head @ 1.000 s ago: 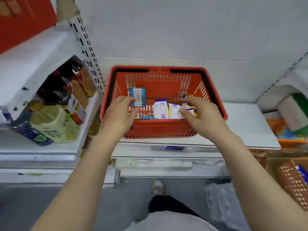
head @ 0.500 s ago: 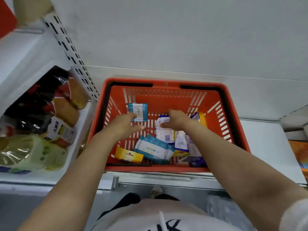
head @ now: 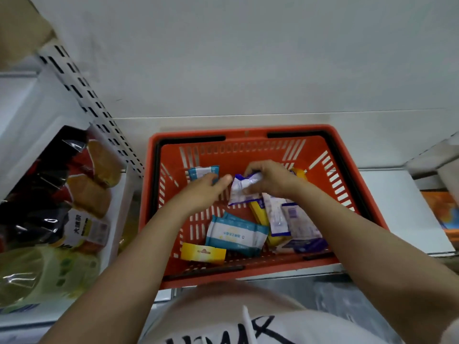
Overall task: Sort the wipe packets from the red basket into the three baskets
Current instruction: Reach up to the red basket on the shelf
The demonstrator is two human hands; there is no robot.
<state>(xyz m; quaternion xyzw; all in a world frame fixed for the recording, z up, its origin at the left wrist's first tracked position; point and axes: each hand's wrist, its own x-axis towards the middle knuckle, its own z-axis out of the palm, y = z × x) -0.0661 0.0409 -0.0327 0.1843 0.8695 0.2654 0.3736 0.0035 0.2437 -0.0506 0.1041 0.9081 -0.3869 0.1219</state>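
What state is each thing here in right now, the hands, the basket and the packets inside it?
Red basket: on the shelf, packets still inside.
Right hand: grip closed round the purple-and-white packet, lifting it.
Left hand: fingers on the small blue packet, which leans on the back wall.
Teal packet: lying flat, untouched.
Yellow packet: lying flat at the near wall, untouched.
Bottles on the left shelf: wrapped, lying on their sides.

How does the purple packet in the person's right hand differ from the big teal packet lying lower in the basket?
The purple packet is white with purple edges; the teal packet is white with teal edges. The purple packet is gripped by the right hand and looks crumpled; the teal packet lies flat and untouched on the basket floor. The teal packet looks larger. Both are soft packets inside the same red basket.
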